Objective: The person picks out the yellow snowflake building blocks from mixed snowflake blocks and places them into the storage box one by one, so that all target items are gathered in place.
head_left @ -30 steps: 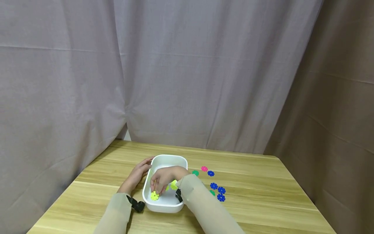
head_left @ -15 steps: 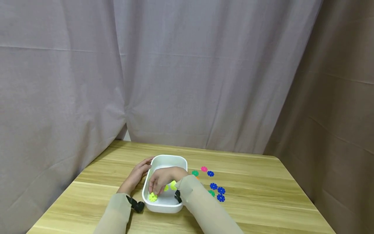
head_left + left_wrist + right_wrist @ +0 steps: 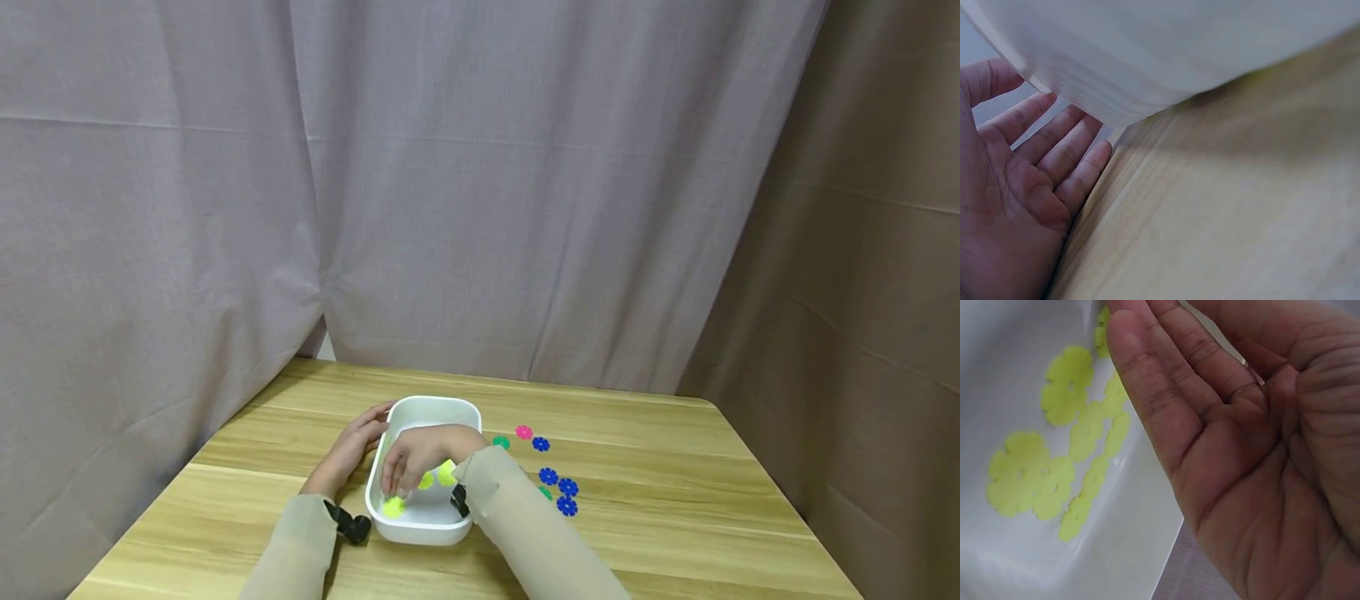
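A white rectangular bin (image 3: 423, 533) stands on the table, with several yellow flower-shaped plastic discs (image 3: 1066, 387) inside it. My right hand (image 3: 423, 454) reaches into the bin from the right. Its thumb and fingers pinch the edge of a yellow disc (image 3: 393, 507), blurred, near the bin's front left corner; the right wrist view cuts off that pinch. More yellow discs (image 3: 447, 473) lie under my right hand, partly covered by it. My left hand (image 3: 356, 443) rests along the bin's left outer wall, fingers loosely extended and fingertips touching it, as the left wrist view (image 3: 1041, 162) palm shows.
To the right of the bin lie loose discs on the wooden table (image 3: 675, 500): a pink disc (image 3: 524, 432), several blue discs (image 3: 567, 506) and a green disc (image 3: 501, 442). My right sleeve partly covers another green disc (image 3: 545, 493). Grey curtains (image 3: 487, 208) hang behind and beside.
The pinched yellow disc has shifted slightly left and toward the bin's front with my right fingers, and now looks blurred. My left hand and the bin have stayed in place.
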`<state>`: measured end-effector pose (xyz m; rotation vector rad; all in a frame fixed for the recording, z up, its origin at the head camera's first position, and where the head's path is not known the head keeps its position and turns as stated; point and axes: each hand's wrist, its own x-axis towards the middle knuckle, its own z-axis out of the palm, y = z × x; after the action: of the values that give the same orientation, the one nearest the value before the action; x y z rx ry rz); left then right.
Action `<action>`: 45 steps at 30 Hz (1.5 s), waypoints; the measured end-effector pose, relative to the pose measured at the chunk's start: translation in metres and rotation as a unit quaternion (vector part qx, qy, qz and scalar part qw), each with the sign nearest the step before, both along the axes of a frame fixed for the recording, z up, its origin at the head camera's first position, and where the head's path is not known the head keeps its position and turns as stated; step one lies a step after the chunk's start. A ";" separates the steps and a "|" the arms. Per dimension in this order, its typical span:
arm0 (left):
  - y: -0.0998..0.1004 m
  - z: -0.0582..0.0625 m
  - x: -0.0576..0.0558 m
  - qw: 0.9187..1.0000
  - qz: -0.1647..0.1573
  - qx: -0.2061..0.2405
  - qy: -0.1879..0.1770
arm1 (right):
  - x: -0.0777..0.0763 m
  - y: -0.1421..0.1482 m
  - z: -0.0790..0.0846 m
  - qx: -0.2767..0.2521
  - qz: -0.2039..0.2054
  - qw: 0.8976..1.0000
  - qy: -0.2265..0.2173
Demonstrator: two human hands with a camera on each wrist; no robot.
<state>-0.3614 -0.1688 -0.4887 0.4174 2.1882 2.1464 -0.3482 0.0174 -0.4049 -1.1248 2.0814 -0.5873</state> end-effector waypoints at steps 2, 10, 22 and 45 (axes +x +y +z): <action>0.000 0.000 0.000 1.000 -0.001 0.001 0.000 | 0.000 0.001 0.002 0.001 0.002 1.000 0.001; 0.001 0.000 0.000 1.000 0.002 -0.009 -0.002 | 0.005 0.003 0.009 -0.007 -0.004 1.000 -0.006; -0.001 0.001 0.001 1.000 0.014 -0.010 0.003 | 0.007 0.012 0.027 -0.039 0.026 0.999 0.001; -0.004 0.000 0.005 1.000 0.010 -0.001 -0.011 | 0.010 0.177 0.027 -0.272 -0.102 0.956 0.039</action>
<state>-0.3568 -0.1725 -0.4889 0.3717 2.1908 2.1483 -0.3383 0.1944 -0.3778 -1.2446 2.1821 -1.2939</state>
